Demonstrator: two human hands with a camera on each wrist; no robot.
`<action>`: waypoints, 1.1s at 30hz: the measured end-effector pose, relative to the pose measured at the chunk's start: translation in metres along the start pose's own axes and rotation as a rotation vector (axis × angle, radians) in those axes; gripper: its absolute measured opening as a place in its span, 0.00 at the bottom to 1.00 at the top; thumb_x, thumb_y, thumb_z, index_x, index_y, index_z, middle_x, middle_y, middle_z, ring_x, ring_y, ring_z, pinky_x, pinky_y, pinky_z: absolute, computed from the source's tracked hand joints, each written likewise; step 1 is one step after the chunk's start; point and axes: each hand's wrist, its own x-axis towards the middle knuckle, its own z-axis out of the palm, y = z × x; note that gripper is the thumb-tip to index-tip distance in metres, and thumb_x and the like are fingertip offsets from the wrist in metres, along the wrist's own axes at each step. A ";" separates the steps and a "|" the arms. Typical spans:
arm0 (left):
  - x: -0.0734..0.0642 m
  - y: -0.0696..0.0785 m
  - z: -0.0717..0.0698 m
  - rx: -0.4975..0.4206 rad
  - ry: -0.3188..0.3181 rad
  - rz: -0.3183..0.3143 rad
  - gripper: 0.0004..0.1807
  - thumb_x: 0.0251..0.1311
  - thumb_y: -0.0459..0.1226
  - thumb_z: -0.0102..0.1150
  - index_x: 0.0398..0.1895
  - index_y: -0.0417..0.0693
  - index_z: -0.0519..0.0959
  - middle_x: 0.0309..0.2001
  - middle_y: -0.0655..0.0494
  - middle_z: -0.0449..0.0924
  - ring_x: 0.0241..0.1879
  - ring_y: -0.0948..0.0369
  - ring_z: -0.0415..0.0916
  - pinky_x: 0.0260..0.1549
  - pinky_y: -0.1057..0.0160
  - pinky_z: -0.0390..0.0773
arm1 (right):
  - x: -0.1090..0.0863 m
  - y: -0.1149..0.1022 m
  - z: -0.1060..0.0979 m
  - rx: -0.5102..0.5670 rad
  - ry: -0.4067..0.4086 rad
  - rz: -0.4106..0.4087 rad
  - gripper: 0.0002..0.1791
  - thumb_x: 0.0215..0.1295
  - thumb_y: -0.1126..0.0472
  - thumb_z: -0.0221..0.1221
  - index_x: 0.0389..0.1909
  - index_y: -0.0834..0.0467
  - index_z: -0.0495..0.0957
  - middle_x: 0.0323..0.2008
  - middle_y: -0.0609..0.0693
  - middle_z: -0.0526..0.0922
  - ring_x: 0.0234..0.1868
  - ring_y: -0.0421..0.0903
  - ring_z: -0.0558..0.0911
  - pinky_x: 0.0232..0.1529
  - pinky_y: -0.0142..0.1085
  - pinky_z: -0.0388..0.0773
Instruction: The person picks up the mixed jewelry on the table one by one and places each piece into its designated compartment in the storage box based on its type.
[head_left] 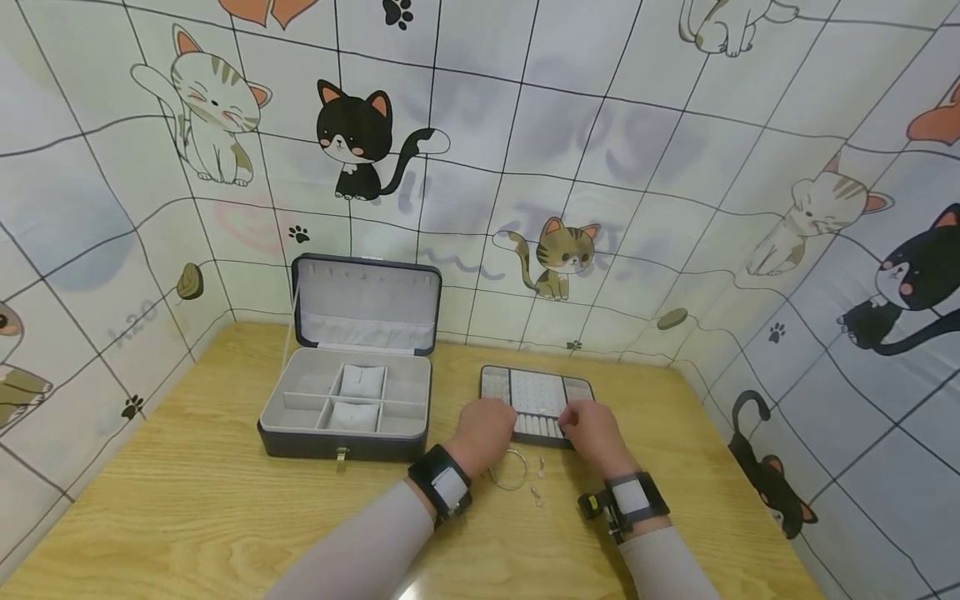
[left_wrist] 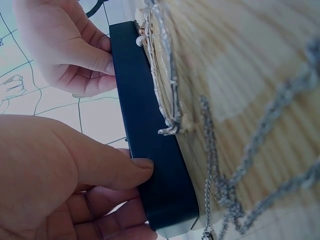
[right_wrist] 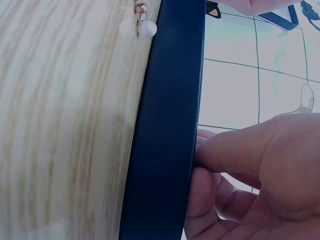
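Note:
In the head view a dark-edged jewelry tray (head_left: 536,437) with light lining, several compartments and ring slots lies on the table. My left hand (head_left: 483,429) is at its near left part. The left wrist view shows the left thumb (left_wrist: 142,164) pressed against the tray's dark front wall (left_wrist: 145,120), other fingers curled over its top edge. My right hand (head_left: 596,433) bends over the right end of the ring slots, thumb and index close together. Those fingertips are hidden behind the wall (right_wrist: 165,125) in the right wrist view; I cannot tell if they pinch something.
An open jewelry box (head_left: 345,446) with two small cushions (head_left: 362,382) stands left of the tray, lid raised. Before the tray lie a silver bracelet (head_left: 510,487) and small earrings (head_left: 536,496). A silver chain (left_wrist: 225,192) shows close up. Cat-printed cloth (head_left: 480,167) surrounds the table.

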 end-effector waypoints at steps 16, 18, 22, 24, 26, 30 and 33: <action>-0.001 0.000 0.003 0.011 0.078 0.024 0.08 0.69 0.37 0.65 0.29 0.52 0.85 0.26 0.57 0.82 0.25 0.62 0.77 0.20 0.61 0.80 | -0.001 0.003 -0.007 0.046 -0.005 -0.009 0.05 0.64 0.71 0.67 0.36 0.59 0.86 0.36 0.53 0.87 0.36 0.48 0.80 0.37 0.40 0.78; -0.001 -0.001 0.003 0.015 0.078 0.024 0.08 0.69 0.37 0.66 0.29 0.52 0.85 0.26 0.57 0.82 0.25 0.62 0.77 0.20 0.61 0.81 | -0.001 0.002 -0.007 0.047 -0.008 0.007 0.05 0.64 0.71 0.67 0.37 0.59 0.86 0.36 0.53 0.86 0.37 0.48 0.80 0.38 0.41 0.79; -0.001 -0.001 0.004 0.013 0.076 0.025 0.07 0.69 0.37 0.66 0.30 0.52 0.85 0.26 0.57 0.83 0.26 0.62 0.79 0.21 0.61 0.82 | -0.001 0.001 -0.008 0.037 -0.010 0.026 0.07 0.63 0.72 0.67 0.39 0.59 0.86 0.36 0.54 0.85 0.38 0.49 0.80 0.41 0.44 0.80; -0.001 -0.001 0.005 0.011 0.076 0.024 0.07 0.69 0.38 0.66 0.30 0.53 0.85 0.27 0.57 0.83 0.26 0.62 0.79 0.22 0.61 0.82 | -0.001 0.000 -0.008 0.032 -0.010 0.032 0.08 0.63 0.72 0.67 0.40 0.58 0.86 0.37 0.54 0.86 0.39 0.49 0.81 0.41 0.44 0.81; 0.000 -0.001 0.006 0.007 0.078 0.024 0.07 0.69 0.37 0.66 0.30 0.52 0.85 0.27 0.57 0.83 0.27 0.61 0.80 0.22 0.61 0.82 | -0.001 0.000 -0.008 0.029 -0.009 0.031 0.08 0.63 0.72 0.67 0.40 0.58 0.87 0.37 0.54 0.86 0.39 0.49 0.81 0.41 0.44 0.81; 0.001 -0.001 0.008 0.001 0.082 0.026 0.06 0.69 0.37 0.65 0.31 0.52 0.85 0.27 0.57 0.84 0.27 0.61 0.79 0.22 0.60 0.82 | 0.000 0.000 -0.008 0.037 -0.004 0.020 0.07 0.63 0.71 0.68 0.39 0.58 0.86 0.37 0.52 0.86 0.38 0.48 0.81 0.40 0.43 0.81; 0.002 -0.002 0.009 -0.004 0.082 0.028 0.06 0.69 0.37 0.66 0.31 0.53 0.86 0.28 0.57 0.84 0.27 0.62 0.79 0.21 0.61 0.81 | -0.001 -0.002 -0.009 0.051 -0.002 0.007 0.07 0.62 0.70 0.69 0.38 0.57 0.86 0.36 0.52 0.86 0.37 0.48 0.81 0.39 0.42 0.80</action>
